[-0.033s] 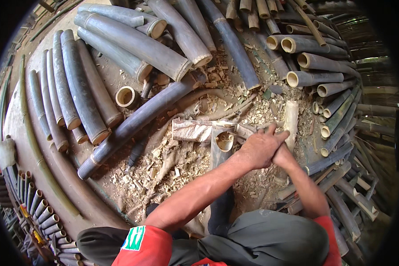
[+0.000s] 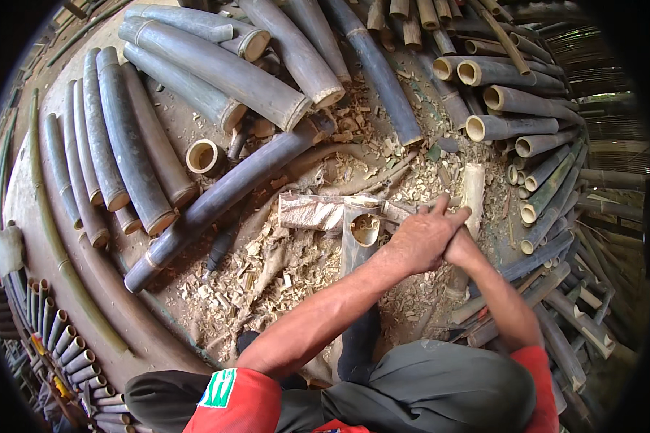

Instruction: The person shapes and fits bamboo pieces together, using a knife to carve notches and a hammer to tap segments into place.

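Observation:
A broad, cleaver-like blade point(image 2: 310, 211) with a shiny, pale brown face lies across the top of a grey bamboo tube point(image 2: 357, 267). The tube runs out between my legs and has an oval opening cut in its upper side, just below the blade. From the blade a narrow handle point(image 2: 401, 211) leads right, into my hands. My left hand point(image 2: 420, 234) is closed about the handle end, knuckles up. Against it, my right hand point(image 2: 458, 244) is closed too, its fingers partly hidden by the left. Just beyond them stands a pale, stripped bamboo piece point(image 2: 473, 191).
Wood chips point(image 2: 282, 281) cover the ground around the tube. A long dark bamboo pole point(image 2: 224, 202) slants across at left, beside a short bamboo ring point(image 2: 204, 157). Thick bamboo lengths point(image 2: 217, 68) lie at the far left; stacked tubes point(image 2: 513, 128) crowd the right side.

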Demonstrator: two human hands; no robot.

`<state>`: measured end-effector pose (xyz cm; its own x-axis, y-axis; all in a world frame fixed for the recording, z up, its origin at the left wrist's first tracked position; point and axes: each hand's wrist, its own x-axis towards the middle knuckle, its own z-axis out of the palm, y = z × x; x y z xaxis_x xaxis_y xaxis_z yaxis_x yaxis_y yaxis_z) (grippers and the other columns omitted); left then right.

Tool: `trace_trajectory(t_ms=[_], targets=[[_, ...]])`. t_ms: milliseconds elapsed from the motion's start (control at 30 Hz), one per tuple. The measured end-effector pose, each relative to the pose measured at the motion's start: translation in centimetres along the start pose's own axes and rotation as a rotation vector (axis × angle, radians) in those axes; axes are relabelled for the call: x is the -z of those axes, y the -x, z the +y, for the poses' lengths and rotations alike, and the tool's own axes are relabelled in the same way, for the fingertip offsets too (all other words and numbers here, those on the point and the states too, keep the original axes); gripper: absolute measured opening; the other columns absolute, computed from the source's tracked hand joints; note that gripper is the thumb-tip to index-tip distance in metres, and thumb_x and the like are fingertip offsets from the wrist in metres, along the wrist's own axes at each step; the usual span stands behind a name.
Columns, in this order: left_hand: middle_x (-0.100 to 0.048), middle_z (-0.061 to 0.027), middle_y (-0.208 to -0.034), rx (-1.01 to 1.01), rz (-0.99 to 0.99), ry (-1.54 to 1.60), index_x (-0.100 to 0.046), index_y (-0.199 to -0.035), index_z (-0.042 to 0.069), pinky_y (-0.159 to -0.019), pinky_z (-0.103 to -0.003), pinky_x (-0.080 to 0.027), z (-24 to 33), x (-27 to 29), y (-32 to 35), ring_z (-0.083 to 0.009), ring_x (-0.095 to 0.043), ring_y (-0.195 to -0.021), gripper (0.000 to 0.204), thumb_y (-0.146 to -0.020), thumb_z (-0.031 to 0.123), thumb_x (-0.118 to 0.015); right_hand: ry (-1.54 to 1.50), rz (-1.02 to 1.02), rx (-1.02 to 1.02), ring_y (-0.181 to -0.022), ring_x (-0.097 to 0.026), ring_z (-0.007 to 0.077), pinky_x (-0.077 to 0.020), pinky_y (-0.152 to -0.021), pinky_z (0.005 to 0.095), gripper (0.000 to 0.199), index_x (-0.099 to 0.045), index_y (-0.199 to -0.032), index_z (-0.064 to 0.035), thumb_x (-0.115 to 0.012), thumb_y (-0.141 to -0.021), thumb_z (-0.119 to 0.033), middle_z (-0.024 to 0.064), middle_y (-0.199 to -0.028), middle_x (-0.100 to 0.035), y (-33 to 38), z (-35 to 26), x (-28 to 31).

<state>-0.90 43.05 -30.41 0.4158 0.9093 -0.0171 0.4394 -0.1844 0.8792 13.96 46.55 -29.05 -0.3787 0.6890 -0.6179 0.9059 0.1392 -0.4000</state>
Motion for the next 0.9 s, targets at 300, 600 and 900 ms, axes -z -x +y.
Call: trace_trajectory(t_ms=[300, 600, 900], targets=[[-0.032, -0.0324, -0.157, 0.061, 0.594, 0.332, -0.042, -0.158, 0.013, -0.111, -0.053, -0.052, -1.1, 2.5, 2.0, -0.0491, -0.052, -0.136, 0.096, -0.069, -0.015, -0.066, 0.623, -0.052, 0.497, -0.09, -0.069, 0.0284, -0.0561, -0.085, 0.049, 0.035, -0.069, -0.104, -0.0063, -0.08, -0.08, -0.03, 0.0091, -0.095, -0.07, -5.4, -7.2, 5.6], [-0.03, -0.0317, -0.153, 0.137, 0.915, 0.272, -0.019, -0.166, 0.007, -0.117, -0.057, -0.045, -1.3, 0.6, 2.9, -0.0497, -0.04, -0.143, 0.109, -0.078, 0.003, -0.083, 1.015, -0.23, 0.68, -0.068, -0.068, 0.0182, -0.0605, -0.064, 0.0363, 0.02, -0.075, -0.094, -0.0077, -0.08, -0.081, -0.023, 0.0089, -0.078, -0.072, -8.2, -9.3, 4.3], [-0.026, -0.0379, -0.158, 0.131, 0.434, 0.239, -0.02, -0.169, 0.024, -0.106, -0.058, -0.046, 2.4, -3.6, 4.6, -0.0562, -0.049, -0.127, 0.119, -0.068, -0.007, -0.075, 0.483, -0.364, 0.654, -0.092, -0.066, 0.0381, -0.0554, -0.084, 0.0509, 0.045, -0.065, -0.116, 0.0034, -0.078, -0.08, -0.021, 0.0212, -0.1, -0.066, -1.0, 0.2, 2.4]])
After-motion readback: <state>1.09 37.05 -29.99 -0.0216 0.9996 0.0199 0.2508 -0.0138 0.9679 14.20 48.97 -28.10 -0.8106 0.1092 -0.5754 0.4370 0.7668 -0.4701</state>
